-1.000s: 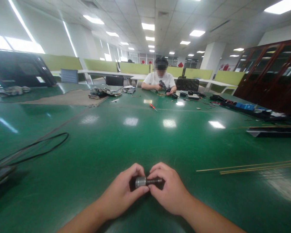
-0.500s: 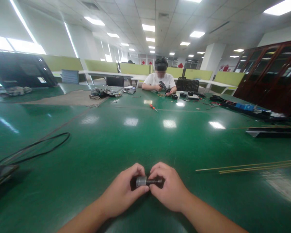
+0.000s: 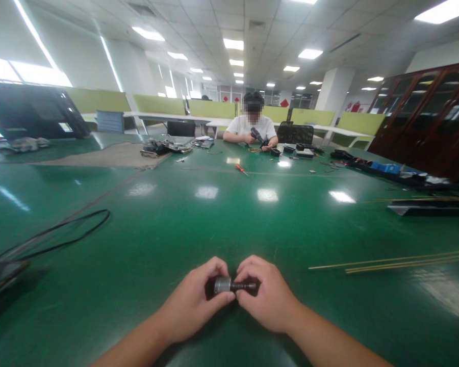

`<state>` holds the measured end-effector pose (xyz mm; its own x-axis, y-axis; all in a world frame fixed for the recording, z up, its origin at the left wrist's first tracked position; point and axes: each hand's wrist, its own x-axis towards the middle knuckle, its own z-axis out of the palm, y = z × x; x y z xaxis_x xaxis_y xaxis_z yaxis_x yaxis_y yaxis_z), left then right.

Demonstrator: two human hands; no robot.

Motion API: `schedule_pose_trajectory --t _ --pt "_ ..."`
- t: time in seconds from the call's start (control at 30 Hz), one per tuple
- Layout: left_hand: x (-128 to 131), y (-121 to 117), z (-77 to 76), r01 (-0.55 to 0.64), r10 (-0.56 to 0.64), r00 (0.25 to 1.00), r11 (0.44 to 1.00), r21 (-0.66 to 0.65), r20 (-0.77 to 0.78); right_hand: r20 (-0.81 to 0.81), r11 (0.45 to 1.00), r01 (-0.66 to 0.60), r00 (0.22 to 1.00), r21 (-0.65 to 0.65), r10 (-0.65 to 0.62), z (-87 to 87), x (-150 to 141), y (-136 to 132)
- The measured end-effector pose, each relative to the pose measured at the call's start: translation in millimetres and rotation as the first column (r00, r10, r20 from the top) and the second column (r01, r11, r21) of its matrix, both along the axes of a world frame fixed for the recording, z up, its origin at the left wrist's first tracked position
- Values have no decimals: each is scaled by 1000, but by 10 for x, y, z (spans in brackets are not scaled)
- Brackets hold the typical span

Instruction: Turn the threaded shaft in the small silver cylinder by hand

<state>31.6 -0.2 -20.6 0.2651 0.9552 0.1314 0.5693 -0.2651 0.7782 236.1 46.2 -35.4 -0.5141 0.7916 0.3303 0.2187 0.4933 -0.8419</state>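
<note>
Low in the head view, both of my hands hold one small metal part [image 3: 222, 285], a silver cylinder with a dark ridged shaft pointing right. My left hand [image 3: 193, 300] is closed round the silver cylinder, thumb below and fingers above. Pinched at the dark shaft [image 3: 247, 286] are the thumb and fingers of my right hand [image 3: 270, 300]. The part lies roughly level, just over the green table [image 3: 229, 229]. The fingers hide portions of it, and its exact kind cannot be made out.
Thin brass-coloured rods [image 3: 398, 265] lie to the right, a black cable loop [image 3: 80, 229] to the left. Farther off is an orange-handled screwdriver [image 3: 240, 168]. Across the table a person [image 3: 252, 127] holds a power drill [image 3: 257, 135], with black boxes [image 3: 288, 149] nearby.
Hands and metal part stay in almost the same place. A little more of the ridged shaft shows between my fingers. The camera view shifts very slightly.
</note>
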Motion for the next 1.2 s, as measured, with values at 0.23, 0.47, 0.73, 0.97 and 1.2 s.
schedule_pose_trajectory --t 0.23,0.47,0.73,0.97,1.2 --pt "6 -4 -4 -1 1 1000 1000 -6 4 -19 1000 -10 1000 11 10 -3 7 4" --pt "2 6 -12 4 -4 1000 1000 -5 12 -21 1000 -14 1000 14 15 -9 10 15" --pt "-18 -6 -27 3 -3 1000 1000 -2 14 -6 1000 -9 1000 8 9 1 21 15" --pt "5 4 -26 -4 4 1000 1000 0 8 -8 1000 -9 1000 13 10 -6 22 26" --pt "7 10 -16 -1 1 1000 1000 6 9 -11 1000 -9 1000 5 9 -6 26 28"
